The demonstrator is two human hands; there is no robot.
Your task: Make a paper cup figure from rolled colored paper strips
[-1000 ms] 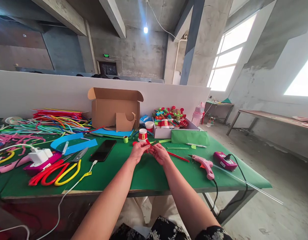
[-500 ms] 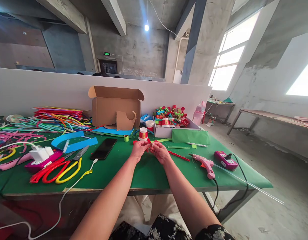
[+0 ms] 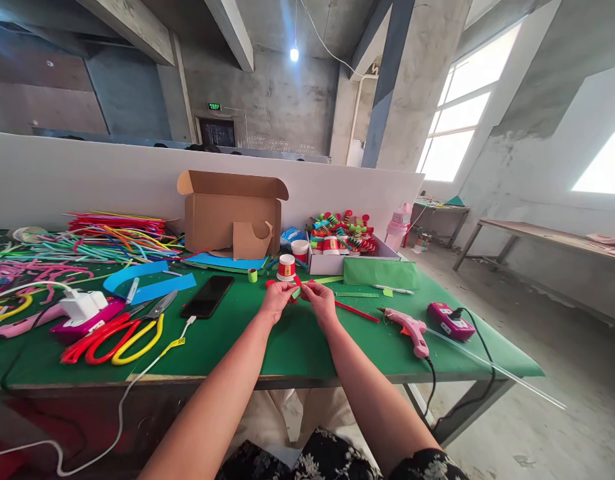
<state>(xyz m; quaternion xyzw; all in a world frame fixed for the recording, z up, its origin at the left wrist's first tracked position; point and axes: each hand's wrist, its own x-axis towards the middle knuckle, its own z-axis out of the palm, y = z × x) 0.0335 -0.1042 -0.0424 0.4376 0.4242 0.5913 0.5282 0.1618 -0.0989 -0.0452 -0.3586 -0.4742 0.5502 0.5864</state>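
The fingers of the left hand and the right hand were drawn nearly together, pinching a small red piece between them; a bit of green showed just below. The piece was above the worktop, between its front and back edges, its long axis slanting, upper end leaning left. A red-and-white cup stood just beyond, toward the back edge.

Left grip, right grip pinch red piece; cup behind.
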